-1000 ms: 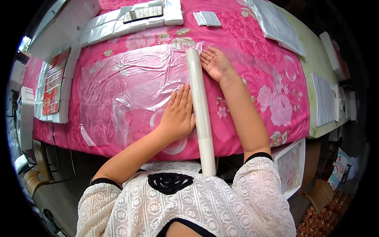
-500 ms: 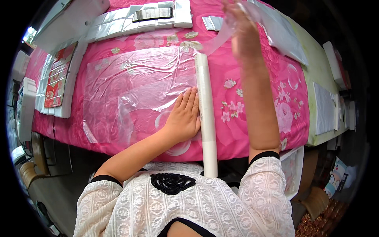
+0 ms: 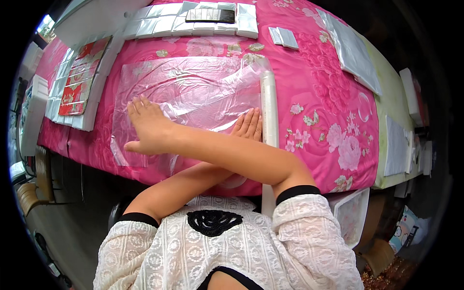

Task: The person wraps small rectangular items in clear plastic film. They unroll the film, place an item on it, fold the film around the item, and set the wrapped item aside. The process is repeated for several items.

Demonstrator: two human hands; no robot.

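A clear plastic sheet [image 3: 203,87] lies wrinkled on the pink flowered tablecloth, with one edge against a long white roll [image 3: 269,104]. My left hand [image 3: 248,125] lies flat on the sheet's right side, fingers extended beside the roll. Crossing over my left forearm, my right arm reaches to the left. Spread fingers of my right hand [image 3: 150,124] rest on or just above the left part of the sheet; I cannot tell if they touch it. My right forearm hides part of the sheet, the left wrist and some of the roll.
Rows of white plastic-wrapped packets [image 3: 159,28] stand at the back, a phone [image 3: 210,16] on them. A red patterned packet [image 3: 83,77] rests on more packets at left. Small packets [image 3: 283,37] and a stack of plastic bags [image 3: 355,55] lie at back right; a white bin [image 3: 352,217] stands below.
My right hand has come down from the far right, letting go of a strip of clear film, and swung across to the left of the sheet. My left hand stays by the roll.
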